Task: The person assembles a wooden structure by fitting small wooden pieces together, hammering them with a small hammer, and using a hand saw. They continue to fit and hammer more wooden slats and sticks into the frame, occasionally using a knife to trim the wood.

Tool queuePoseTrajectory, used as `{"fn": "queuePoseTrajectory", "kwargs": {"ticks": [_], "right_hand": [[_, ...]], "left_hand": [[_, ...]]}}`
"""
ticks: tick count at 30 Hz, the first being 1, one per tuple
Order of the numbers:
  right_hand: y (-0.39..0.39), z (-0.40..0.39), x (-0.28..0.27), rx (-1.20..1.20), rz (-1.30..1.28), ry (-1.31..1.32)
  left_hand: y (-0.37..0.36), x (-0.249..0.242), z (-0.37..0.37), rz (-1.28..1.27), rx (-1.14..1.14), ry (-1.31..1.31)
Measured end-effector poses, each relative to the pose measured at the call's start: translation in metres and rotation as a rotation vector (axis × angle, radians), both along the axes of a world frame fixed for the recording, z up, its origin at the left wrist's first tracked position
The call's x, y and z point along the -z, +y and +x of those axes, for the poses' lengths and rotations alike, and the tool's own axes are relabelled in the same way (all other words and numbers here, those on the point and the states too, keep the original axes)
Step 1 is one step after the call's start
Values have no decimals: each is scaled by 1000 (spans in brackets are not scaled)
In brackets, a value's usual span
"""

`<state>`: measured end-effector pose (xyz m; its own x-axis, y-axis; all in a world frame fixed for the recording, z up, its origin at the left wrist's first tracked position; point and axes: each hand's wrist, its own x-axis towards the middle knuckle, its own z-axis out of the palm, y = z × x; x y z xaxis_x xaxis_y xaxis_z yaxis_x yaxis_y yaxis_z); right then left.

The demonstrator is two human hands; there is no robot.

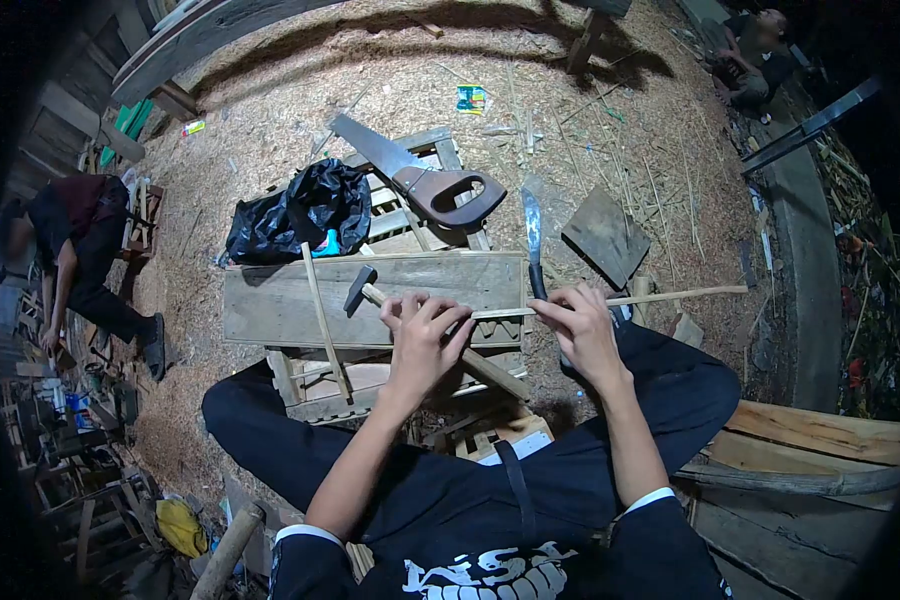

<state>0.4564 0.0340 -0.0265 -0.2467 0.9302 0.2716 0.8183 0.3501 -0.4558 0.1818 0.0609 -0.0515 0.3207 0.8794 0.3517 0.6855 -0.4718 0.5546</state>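
Observation:
A thin wooden strip point(675, 295) runs across in front of me, its long end stretching off to the right. My left hand point(425, 335) pinches its left end, and my right hand point(580, 330) grips it farther along. Below the left hand, a hammer point(495, 375) lies slantwise over the wooden board point(270, 300), its dark head up and left. Another wooden stick point(322, 315) rests across that board. Just beyond my right hand is a knife point(534, 235) with a dark handle, blade pointing away. A handsaw point(455, 195) lies behind the board.
A black plastic bag point(305, 212) sits on slatted wood beside the saw. A square wooden block point(607, 236) lies on the shaving-covered ground. One person point(85, 240) bends over at the left; another person point(755, 60) sits at the far right. Planks point(820, 435) lie at my right.

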Motion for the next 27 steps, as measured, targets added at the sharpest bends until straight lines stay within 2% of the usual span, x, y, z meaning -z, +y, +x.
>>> {"fn": "queuePoseTrajectory", "kwargs": {"ticks": [6, 11, 27], "right_hand": [[-1, -2, -6, -47, 12, -11], [-11, -15, -2, -62, -34, 145], [-13, -24, 0, 1, 0, 126]], "left_hand": [[1, 0, 0, -2, -2, -25], [3, -1, 2, -1, -25, -2], [3, -9, -1, -14, -7, 25]]}}
